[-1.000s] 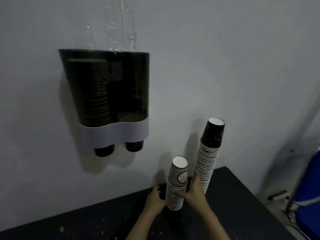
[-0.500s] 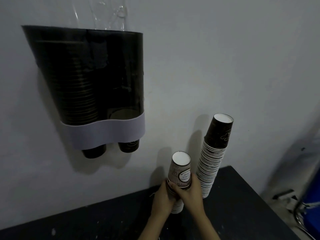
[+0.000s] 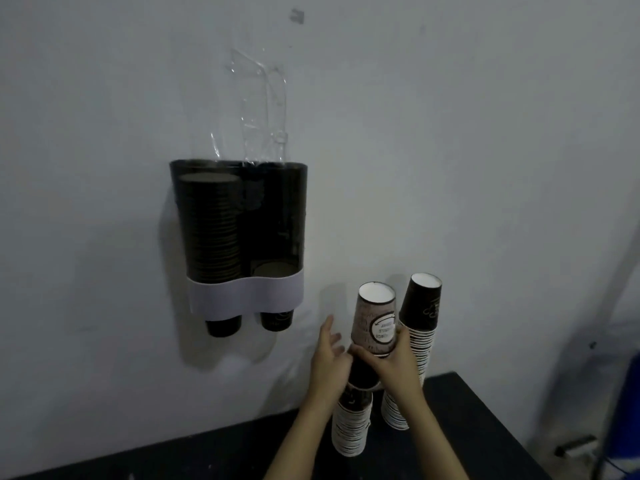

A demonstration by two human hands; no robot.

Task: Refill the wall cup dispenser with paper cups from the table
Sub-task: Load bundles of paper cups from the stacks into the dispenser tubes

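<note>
Head view: the wall cup dispenser (image 3: 239, 233) is mounted on the wall at centre left of the frame; its left column holds a tall stack of dark cups nearly to the top; its right column shows only a few cups near the white band (image 3: 246, 295); one cup base protrudes below each column. At lower centre right, the right hand (image 3: 393, 358) grips an inverted brown paper cup (image 3: 375, 318), fingers (image 3: 362, 351) wrapped around its lower rim, raised clear of the short stack (image 3: 351, 427) standing on the dark tabletop (image 3: 485, 427); the left hand (image 3: 330, 355) sits just left of the cup, fingers spread open, holding nothing. A taller stack (image 3: 414, 351) stands just right of the short stack, leaning toward the wall. Clear plastic wrap (image 3: 259, 109) hangs on the wall above the dispenser.
</note>
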